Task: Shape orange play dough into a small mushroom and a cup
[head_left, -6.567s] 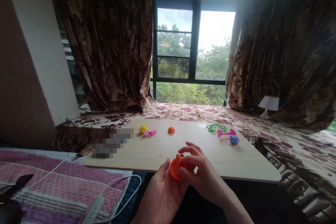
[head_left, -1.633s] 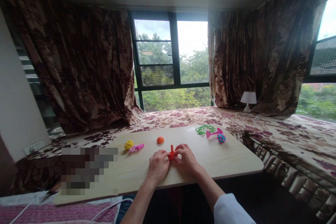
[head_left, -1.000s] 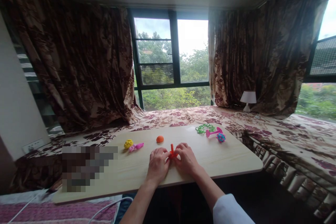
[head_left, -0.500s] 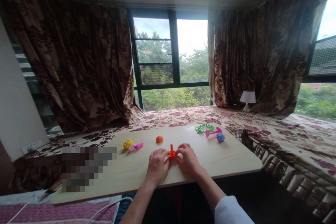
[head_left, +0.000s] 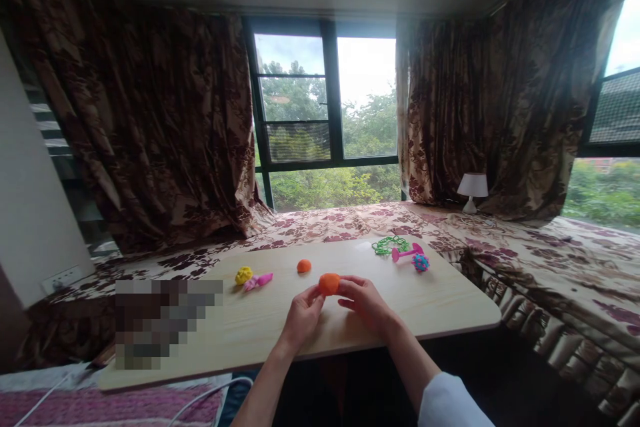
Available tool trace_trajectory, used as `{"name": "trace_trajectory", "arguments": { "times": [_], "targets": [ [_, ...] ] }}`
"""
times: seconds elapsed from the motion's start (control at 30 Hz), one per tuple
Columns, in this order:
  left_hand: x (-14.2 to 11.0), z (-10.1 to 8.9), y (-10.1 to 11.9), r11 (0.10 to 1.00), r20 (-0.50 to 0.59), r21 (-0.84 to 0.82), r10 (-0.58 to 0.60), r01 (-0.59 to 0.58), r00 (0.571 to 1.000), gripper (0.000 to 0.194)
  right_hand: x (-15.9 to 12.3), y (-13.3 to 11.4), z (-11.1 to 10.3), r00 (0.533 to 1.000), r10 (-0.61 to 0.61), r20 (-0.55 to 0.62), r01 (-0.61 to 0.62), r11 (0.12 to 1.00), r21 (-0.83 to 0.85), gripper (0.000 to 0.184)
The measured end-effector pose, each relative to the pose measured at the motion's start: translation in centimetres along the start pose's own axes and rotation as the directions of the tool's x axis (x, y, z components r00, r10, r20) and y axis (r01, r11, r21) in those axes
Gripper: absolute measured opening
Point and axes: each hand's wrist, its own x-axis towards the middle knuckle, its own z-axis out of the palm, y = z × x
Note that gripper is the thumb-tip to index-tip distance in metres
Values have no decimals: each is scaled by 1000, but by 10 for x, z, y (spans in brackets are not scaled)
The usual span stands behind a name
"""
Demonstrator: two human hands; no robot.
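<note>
An orange suction toy (head_left: 329,283) is held just above the light wooden table (head_left: 450,307), its rounded cup side facing me. My left hand (head_left: 303,318) pinches its left edge with thumb and fingers. My right hand (head_left: 367,302) grips its right edge, fingers curled. Both hands hover over the table's middle, near its front edge.
On the table lie a small orange ball (head_left: 303,266), a yellow ball (head_left: 244,275), a pink piece (head_left: 259,281), a green ring chain (head_left: 389,245), a pink suction toy (head_left: 407,253) and a blue-pink spiky ball (head_left: 421,262). A white lamp (head_left: 473,190) stands on the patterned window seat. A blurred patch covers the table's left end.
The orange toy stood on the table with its stem up, both hands pressing at its base. It is now lifted off the surface and turned, held between both hands.
</note>
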Motion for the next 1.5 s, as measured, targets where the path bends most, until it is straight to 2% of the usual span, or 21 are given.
{"name": "trace_trajectory", "arguments": {
  "times": [0.1,0.23,0.33,0.43,0.53,0.67,0.73,0.8,0.93,1.1,1.3,1.5],
  "targets": [
    [-1,4,3,989,18,-139,-50,52,999,33,1,1,-3,1000,1,-10,0,998,59,35],
    [-4,5,4,966,-81,-214,-163,142,983,35,6,6,-6,996,-43,-73,47,997,63,39],
    [-5,3,3,958,-122,-232,-199,167,973,38,11,13,-4,983,-121,-135,107,989,-102,38],
    [-5,3,3,955,-135,-247,-198,161,971,38,14,19,-1,977,-192,-95,159,948,-274,34],
    [-5,4,3,955,-138,-257,-191,151,972,37,17,22,0,965,-246,-85,205,920,-335,35],
    [-7,5,6,964,-79,-212,-178,157,981,36,16,18,1,887,-431,-167,343,855,-390,38],
    [-9,6,9,973,-51,-181,-157,146,986,35,14,16,3,849,-506,-153,402,807,-433,38],
    [-10,8,12,978,-41,-165,-140,131,989,33,11,14,6,833,-542,-115,434,767,-472,35],
    [-10,8,13,981,-65,-155,-127,116,990,32,6,12,11,823,-566,-50,466,723,-510,33],
    [-10,6,10,979,-114,-163,-139,119,984,31,5,12,10,820,-571,-40,472,714,-518,31],
    [-9,8,6,975,-122,-185,-142,118,982,33,7,12,7,837,-534,-122,432,780,-453,30],
    [-8,9,4,978,-132,-168,-145,122,981,34,9,14,6,858,-500,-120,416,813,-407,27]
  ]
}}
